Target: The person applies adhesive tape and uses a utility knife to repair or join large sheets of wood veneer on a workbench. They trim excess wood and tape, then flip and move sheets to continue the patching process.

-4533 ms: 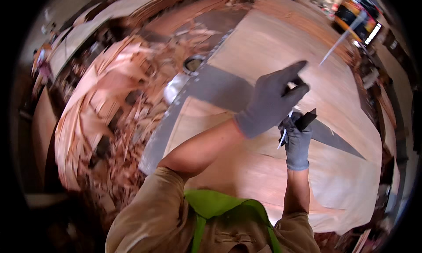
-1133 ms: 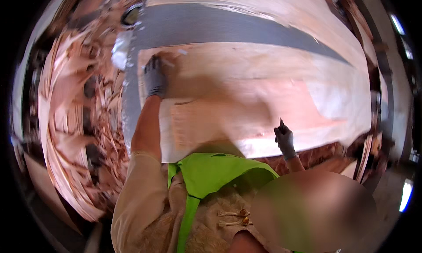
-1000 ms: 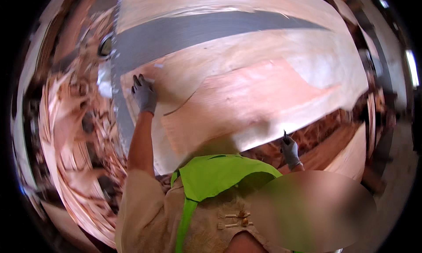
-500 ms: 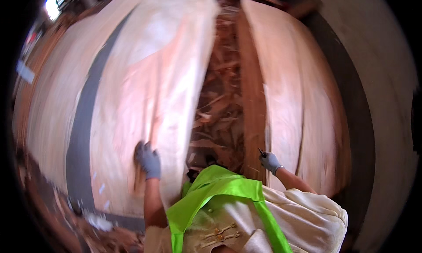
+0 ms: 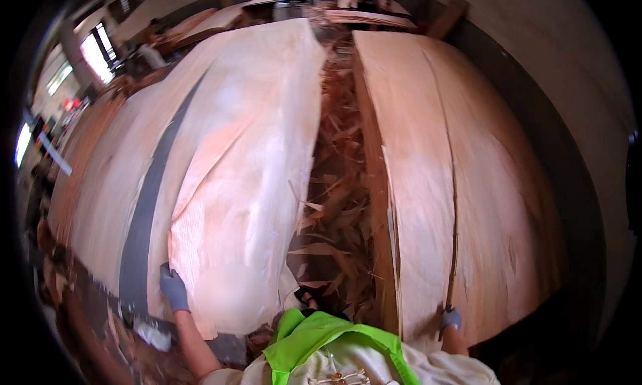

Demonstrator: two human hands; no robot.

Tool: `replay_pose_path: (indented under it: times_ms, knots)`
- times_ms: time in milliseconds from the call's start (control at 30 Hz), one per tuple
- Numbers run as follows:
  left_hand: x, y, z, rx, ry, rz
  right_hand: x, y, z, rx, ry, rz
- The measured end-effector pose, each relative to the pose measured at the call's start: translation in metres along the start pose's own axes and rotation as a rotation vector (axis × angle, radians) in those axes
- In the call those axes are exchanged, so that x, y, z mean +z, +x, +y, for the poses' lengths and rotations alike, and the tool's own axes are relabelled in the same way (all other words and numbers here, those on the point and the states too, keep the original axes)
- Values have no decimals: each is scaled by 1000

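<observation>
Head view, looking down over the person's chest, green vest [image 5: 314,331] at the bottom edge.

Left hand [image 5: 174,288], grey glove, is on the near left edge of a big thin veneer sheet [image 5: 247,184]. Fingers wrapped onto the sheet's edge, clamped on it. Sheet is pale pink-tan, grain running away from the person, buckled along a diagonal crease, near end curling up. It lies on a wider stack of veneer [image 5: 100,184] with a dark grey strip [image 5: 150,204] running lengthwise just left of the held sheet.

Right hand [image 5: 451,318], also grey glove, sits at the near edge of a second veneer sheet [image 5: 461,184] on the right. It touches the sheet where a long split [image 5: 455,204] reaches the edge. Hand is small and low in frame; cannot tell whether the fingers are pinching the sheet or just resting on it.

Between the two sheets: a gap full of broken veneer scraps [image 5: 334,204], reddish-brown strips piled loose, running from near the person up to the far end. A narrow plank-like edge [image 5: 374,184] borders the right sheet along that gap.

Lower left, beside the left forearm: more scrap and debris [image 5: 144,331], blurred. Far left: bright windows [image 5: 93,54], further stacks [image 5: 200,24] near the top. Right side: plain light wall [image 5: 568,84] with a dark band [image 5: 555,171] at its base.
</observation>
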State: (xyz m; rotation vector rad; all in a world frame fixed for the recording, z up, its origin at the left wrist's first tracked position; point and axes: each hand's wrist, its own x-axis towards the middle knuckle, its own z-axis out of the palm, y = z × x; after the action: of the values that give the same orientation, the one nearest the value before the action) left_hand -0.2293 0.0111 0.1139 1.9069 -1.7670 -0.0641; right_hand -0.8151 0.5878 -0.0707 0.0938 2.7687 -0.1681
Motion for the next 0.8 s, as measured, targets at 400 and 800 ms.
replay_pose_path:
  times_ms: [400,800]
  knots:
    - [-225,-136,-153,-310,-136,436,32,-6,-12,-614,126,488]
    - [-510,-534,-441,-579,268,1330,59,-136,-43,-700,380,158]
